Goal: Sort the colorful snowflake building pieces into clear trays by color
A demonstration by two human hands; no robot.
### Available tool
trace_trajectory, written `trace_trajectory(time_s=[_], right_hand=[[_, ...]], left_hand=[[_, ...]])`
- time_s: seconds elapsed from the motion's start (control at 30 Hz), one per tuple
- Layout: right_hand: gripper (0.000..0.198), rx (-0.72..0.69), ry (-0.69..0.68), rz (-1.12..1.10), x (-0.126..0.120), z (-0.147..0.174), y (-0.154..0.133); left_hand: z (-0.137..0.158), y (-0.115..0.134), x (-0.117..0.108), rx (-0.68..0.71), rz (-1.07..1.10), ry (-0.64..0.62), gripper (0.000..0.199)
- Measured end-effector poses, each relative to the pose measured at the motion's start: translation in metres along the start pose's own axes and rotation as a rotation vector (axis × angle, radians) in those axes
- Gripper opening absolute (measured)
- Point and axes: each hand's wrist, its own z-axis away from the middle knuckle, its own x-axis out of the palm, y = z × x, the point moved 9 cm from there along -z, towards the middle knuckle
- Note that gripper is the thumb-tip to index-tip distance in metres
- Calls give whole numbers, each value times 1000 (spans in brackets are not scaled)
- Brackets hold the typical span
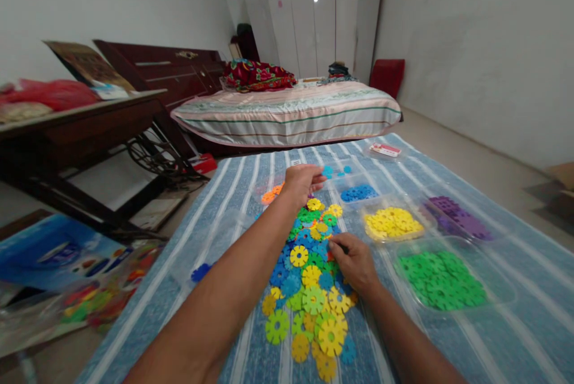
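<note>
My left hand (pixel 305 179) reaches past the pile to a clear tub at the back, fingers bent together. Right at its fingertips is a light blue notched disc (pixel 328 172); a few more light blue discs (pixel 347 169) lie in that tub. My right hand (pixel 356 259) rests at the right edge of a mixed pile of notched plastic discs (pixel 311 275), its thumb and index finger pinched. Whatever is in that pinch is too small to make out; a red-orange piece shows just below it. Blue, yellow, green and orange discs overlap in the pile.
Clear tubs hold blue discs (pixel 359 193), yellow discs (pixel 393 222), purple discs (pixel 460 217), green discs (pixel 442 279) and orange discs (pixel 271 194). At left, a dark blue disc (pixel 200 272) lies in another tub. A lid with a label (pixel 384 150) sits at the far edge. A bed (pixel 287 112) stands beyond.
</note>
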Motion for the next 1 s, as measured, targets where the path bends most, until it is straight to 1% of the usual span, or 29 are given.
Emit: trace_trajectory(time_s=[0.07,0.1,0.13,0.2,0.27,0.37,0.5,0.6,0.67,0.73,0.8,0.87,1.0], right_hand=[[20,-1,7,-2,-1,0,0],[21,-4,8,0,-1,-1,-1],[21,-8,7,5,-1,-1,-1],[21,-9,3,21,-1,-1,0],[22,-8,-2,38,-2,-1,0],[22,-13,-6,55,-4,-2,1],[21,-10,4,70,-7,-2,2],[22,-3,7,72,-8,-1,3],[22,-7,4,68,-8,-1,3],[22,-12,2,62,-8,0,3],[23,-12,3,56,-8,0,4],[23,-4,3,55,-8,0,6],[23,-5,2,56,-8,1,6]], left_hand=[[-9,10,9,32,12,30,12],[-8,10,10,37,9,37,12],[-5,7,10,38,-6,29,11],[10,-1,8,64,-94,-30,10],[34,-11,4,132,-258,-133,8],[78,-29,-6,225,-514,-293,8],[143,-62,-10,240,-773,-551,13],[186,-86,-7,273,-928,-683,16],[204,-99,-4,327,-1042,-695,14],[211,-107,-5,362,-1153,-637,12],[212,-112,-8,358,-1238,-549,15],[211,-113,-12,334,-1292,-491,18],[210,-115,-16,308,-1305,-490,16]])
